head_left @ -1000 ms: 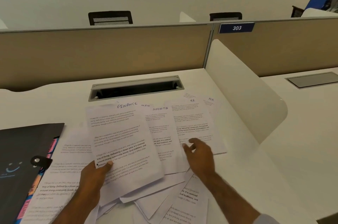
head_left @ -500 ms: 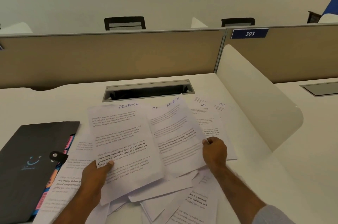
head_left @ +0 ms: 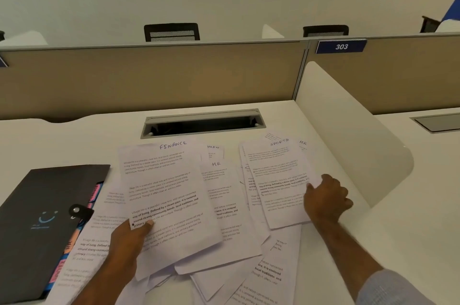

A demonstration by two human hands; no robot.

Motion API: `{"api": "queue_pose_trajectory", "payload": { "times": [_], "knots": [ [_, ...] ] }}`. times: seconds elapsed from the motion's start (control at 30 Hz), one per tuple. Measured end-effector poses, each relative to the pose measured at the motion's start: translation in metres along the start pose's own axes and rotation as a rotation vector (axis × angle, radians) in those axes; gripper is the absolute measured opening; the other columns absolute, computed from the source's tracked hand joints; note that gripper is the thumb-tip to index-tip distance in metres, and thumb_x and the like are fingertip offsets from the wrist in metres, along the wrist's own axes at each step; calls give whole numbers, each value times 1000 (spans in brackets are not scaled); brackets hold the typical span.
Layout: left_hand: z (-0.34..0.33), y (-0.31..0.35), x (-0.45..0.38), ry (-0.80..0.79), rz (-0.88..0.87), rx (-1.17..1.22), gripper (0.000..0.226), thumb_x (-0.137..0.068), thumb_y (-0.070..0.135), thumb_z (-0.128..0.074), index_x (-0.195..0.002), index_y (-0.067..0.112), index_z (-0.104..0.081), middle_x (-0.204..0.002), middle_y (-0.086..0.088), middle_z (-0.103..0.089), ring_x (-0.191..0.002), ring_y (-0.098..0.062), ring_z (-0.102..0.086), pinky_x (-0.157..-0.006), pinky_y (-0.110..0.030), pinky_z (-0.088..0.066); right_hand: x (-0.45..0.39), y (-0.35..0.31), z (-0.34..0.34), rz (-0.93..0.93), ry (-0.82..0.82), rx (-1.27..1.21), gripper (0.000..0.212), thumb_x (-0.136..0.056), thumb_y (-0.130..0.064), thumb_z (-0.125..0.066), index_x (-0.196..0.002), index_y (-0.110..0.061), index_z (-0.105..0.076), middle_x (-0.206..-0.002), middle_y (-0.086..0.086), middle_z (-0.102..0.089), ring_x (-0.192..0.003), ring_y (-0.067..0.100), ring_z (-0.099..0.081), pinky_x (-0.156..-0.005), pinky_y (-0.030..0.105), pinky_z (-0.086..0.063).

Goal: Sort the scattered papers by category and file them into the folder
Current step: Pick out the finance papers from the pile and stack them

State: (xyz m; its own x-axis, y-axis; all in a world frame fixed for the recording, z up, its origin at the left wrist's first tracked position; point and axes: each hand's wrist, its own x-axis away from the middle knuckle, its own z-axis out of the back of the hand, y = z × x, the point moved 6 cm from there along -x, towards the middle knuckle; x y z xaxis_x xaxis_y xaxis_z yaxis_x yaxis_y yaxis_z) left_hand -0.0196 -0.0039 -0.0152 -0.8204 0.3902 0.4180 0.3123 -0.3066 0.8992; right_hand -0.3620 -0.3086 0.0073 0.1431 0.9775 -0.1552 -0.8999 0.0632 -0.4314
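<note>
Printed white sheets lie overlapped across the white desk [head_left: 62, 140]. My left hand [head_left: 127, 242] pinches the lower left of a sheet headed FINANCE [head_left: 164, 195], thumb on top. My right hand [head_left: 326, 201] grips the right edge of a sheet headed SPORTS [head_left: 278, 180], laid over other pages at the right. Between them an HR sheet [head_left: 221, 195] lies exposed, with an ADMIN sheet [head_left: 215, 149] peeking out behind it. A black folder [head_left: 37, 217] with a snap clasp and coloured tabs lies at the left, closed.
A grey cable slot [head_left: 202, 123] is set in the desk behind the papers. A white curved divider [head_left: 348, 135] stands close to my right hand. Beige partitions [head_left: 149, 75] run along the back, with a 303 sign [head_left: 341, 46]. More loose sheets [head_left: 263, 277] lie near the front edge.
My right hand took hold of the SPORTS sheet, lifted it and carried it right onto the pages by the divider, uncovering the HR sheet. My left hand kept hold of the FINANCE sheet.
</note>
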Motion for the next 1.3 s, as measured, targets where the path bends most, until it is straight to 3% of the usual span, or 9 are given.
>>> {"api": "queue_pose_trajectory", "payload": {
  "times": [0.1, 0.23, 0.37, 0.53, 0.67, 0.77, 0.9, 1.1, 1.3],
  "knots": [
    [3, -2, -2, 5, 15, -11, 47, -92, 7, -61, -137, 8, -48, -138, -15, -53, -125, -38, -49, -104, -50, -38, 28, -31, -8, 198, -21, -88, 40, -81, -24, -73, -116, -6, -62, -108, 16, -65, -101, 37, -57, -83, 43, -41],
    [5, -3, -3, 2, 22, -6, 46, -91, 7, -62, -136, 9, -49, -138, -15, -54, -125, -38, -49, -105, -52, -37, 81, -65, -33, 252, -347, -339, 42, -89, -36, -64, -123, -11, -59, -115, 8, -66, -101, 22, -63, -87, 34, -50],
    [9, -5, -2, 14, 30, -4, 45, -92, 6, -61, -136, 7, -50, -137, -14, -55, -125, -37, -50, -104, -50, -38, 119, -80, -57, 301, -548, -162, 69, -84, -50, -66, -135, -10, -46, -128, 6, -57, -118, 23, -56, -98, 33, -44],
    [18, -9, -3, 36, 49, 10, 47, -92, 9, -61, -137, 9, -49, -139, -14, -53, -127, -37, -48, -107, -52, -36, 132, -79, -69, 259, -649, -201, 27, -84, -28, -72, -103, -14, -60, -97, -3, -63, -87, 14, -60, -77, 25, -49],
    [19, -8, -4, 32, 57, -2, 47, -92, 8, -61, -137, 8, -48, -140, -15, -52, -128, -39, -47, -107, -53, -35, 118, -80, -65, 225, -587, -319, 6, -89, -19, -66, -91, -15, -62, -87, -5, -60, -79, 12, -56, -69, 22, -44],
    [20, -8, -7, 50, 71, -19, 47, -91, 9, -62, -136, 8, -49, -138, -15, -54, -125, -39, -49, -105, -52, -37, 96, -78, -56, 170, -514, -441, 10, -91, -12, -61, -82, -10, -63, -79, -1, -64, -74, 18, -60, -64, 27, -49],
    [19, -9, -10, 51, 87, -3, 49, -89, 13, -66, -136, 12, -50, -136, -13, -56, -118, -38, -55, -102, -56, -43, 51, -66, -35, 65, -376, -469, 9, -91, -11, -60, -92, -5, -67, -87, 6, -64, -78, 23, -58, -68, 26, -41],
    [16, -9, -14, 24, 68, -14, 47, -90, 11, -64, -135, 7, -51, -139, -13, -54, -126, -39, -48, -107, -53, -36, -7, -35, -10, 15, -242, -380, 15, -89, -11, -63, -97, -1, -70, -97, 18, -71, -83, 32, -63, -70, 28, -44],
    [20, -11, -16, 33, 73, -23, 49, -91, 13, -63, -138, 9, -48, -141, -15, -52, -127, -40, -47, -108, -55, -34, -19, -26, -11, 96, -325, 23, 45, -87, -21, -66, -130, -18, -53, -123, 10, -63, -115, 31, -55, -97, 43, -41]
  ]
}}
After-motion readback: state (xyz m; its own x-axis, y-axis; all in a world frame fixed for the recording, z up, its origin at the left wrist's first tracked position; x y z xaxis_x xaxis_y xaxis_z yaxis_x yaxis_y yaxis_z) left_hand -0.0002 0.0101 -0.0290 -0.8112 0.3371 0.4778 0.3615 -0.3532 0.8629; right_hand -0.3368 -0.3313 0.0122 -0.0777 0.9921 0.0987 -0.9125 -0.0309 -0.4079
